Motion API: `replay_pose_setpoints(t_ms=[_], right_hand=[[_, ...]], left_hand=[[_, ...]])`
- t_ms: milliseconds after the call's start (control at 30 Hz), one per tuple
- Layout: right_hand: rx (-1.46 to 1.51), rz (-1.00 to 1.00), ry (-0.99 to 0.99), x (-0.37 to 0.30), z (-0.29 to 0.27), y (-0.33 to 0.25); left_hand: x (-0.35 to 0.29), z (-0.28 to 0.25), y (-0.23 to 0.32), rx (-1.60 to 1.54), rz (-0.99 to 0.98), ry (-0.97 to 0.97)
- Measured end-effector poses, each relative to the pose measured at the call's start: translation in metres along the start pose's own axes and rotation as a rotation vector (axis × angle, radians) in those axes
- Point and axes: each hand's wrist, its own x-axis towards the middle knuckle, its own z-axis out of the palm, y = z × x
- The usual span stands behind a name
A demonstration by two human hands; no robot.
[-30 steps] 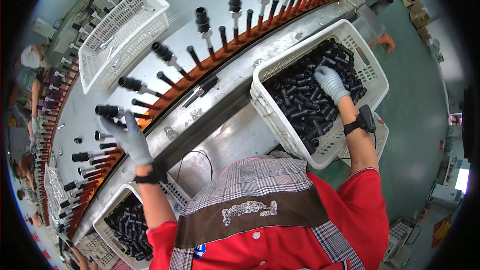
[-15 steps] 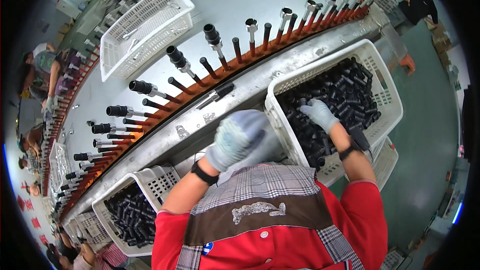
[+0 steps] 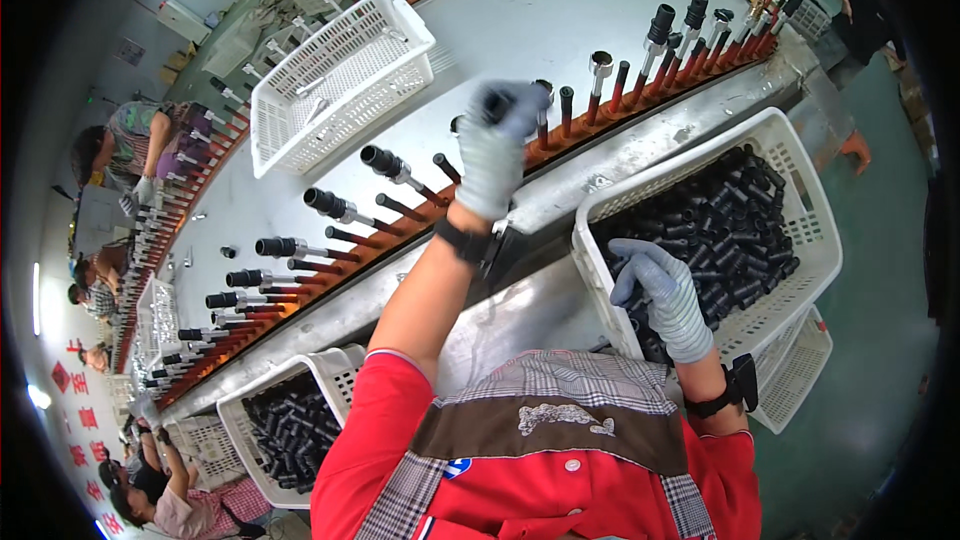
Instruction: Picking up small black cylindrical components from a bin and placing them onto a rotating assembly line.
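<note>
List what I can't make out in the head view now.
All in the head view:
Left hand: blur hides whether it grips anything.
Right hand: its curled fingers hide whether it holds a part.
Right basket: black parts bury its floor.
Co-worker, upper right: cut off by the dark rim.

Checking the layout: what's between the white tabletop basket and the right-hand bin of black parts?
The head view shows grey tabletop, the left hand, rods along an orange strip, then a metal ledge.
</note>
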Motion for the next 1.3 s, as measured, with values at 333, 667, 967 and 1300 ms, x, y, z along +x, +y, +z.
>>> replay_pose_setpoints(t_ms=[333, 667, 967, 1300], right_hand=[[0.186, 0.133, 0.104, 0.019, -0.007, 0.028], [0.033, -0.033, -0.04, 0.088, 0.057, -0.013], [-0.81, -0.856, -0.283, 0.192, 0.274, -0.027], [-0.634, -0.774, -0.135, 0.157, 0.401, 0.023]], left_hand=[[0.041, -0.035, -0.029, 0.1, -0.052, 0.085], [0.014, -0.108, -0.01, 0.114, -0.192, 0.104], [-0.041, -0.194, -0.032, 0.358, 0.317, 0.196], [-0.106, -0.373, -0.016, -0.141, 0.133, 0.144]])
